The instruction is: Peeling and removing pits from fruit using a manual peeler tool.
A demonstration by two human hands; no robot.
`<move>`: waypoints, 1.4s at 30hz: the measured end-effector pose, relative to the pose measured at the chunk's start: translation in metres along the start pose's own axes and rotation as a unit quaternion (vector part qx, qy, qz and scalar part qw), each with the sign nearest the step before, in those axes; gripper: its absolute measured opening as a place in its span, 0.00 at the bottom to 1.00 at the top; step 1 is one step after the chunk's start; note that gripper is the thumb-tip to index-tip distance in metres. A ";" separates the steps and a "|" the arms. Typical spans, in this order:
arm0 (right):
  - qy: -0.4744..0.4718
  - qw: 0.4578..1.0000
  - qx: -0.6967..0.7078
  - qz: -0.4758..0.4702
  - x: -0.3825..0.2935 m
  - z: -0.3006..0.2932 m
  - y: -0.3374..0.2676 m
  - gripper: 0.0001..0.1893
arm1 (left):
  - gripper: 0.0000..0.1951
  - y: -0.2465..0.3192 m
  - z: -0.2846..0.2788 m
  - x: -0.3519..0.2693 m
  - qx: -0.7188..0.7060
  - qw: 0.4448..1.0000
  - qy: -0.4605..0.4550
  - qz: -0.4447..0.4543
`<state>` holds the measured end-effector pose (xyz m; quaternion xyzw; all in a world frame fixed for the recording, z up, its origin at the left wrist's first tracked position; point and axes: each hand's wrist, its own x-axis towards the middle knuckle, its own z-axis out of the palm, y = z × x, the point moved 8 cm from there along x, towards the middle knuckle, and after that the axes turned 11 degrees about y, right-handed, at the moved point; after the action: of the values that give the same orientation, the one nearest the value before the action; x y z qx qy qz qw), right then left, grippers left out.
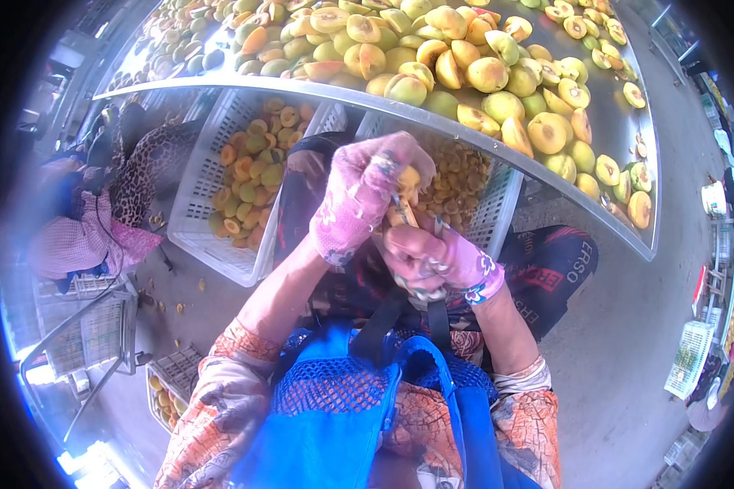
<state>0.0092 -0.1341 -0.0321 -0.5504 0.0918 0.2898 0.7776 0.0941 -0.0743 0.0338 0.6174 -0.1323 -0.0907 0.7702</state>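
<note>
My left hand (367, 192), in a pink floral glove, grips a yellow piece of stone fruit (408, 178). Its fingers curl over the top and hide much of the fruit. Just below, my right hand (431, 253), gloved alike, closes around a small hand tool with a light-coloured handle (402, 213). The tool's tip meets the fruit, and its exact shape is blurred. Both hands are above my lap, in front of a white plastic crate (504, 195) holding many small brownish pieces, perhaps stones. Halved stone fruits (486, 73), apricot-like, are heaped on the metal table beyond.
The metal table's raised rim (355, 98) curves above my hands. Another white crate (220, 257) of fruit halves stands at left. A person in a checked garment (73, 238) sits farther left. Behind them is a metal-framed chair (85, 324); a smaller fruit crate (180, 367) rests on the floor.
</note>
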 end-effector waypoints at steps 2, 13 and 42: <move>-0.244 0.913 0.317 0.077 -0.010 0.029 0.005 0.16 | 0.29 -0.004 0.011 -0.002 0.058 0.995 -0.081 -0.015; 0.213 0.921 -0.192 -0.263 0.026 -0.085 0.018 0.14 | 0.16 -0.031 -0.140 0.047 -0.127 0.924 0.360 0.015; 0.230 0.936 0.200 -0.175 0.019 -0.067 -0.010 0.34 | 0.18 0.022 0.028 -0.013 0.575 0.712 -0.013 0.403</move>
<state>0.0420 -0.1905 -0.0579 -0.4429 0.2266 -0.0098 0.8674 0.0727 -0.0915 0.0599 0.8279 -0.4048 0.3142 0.2279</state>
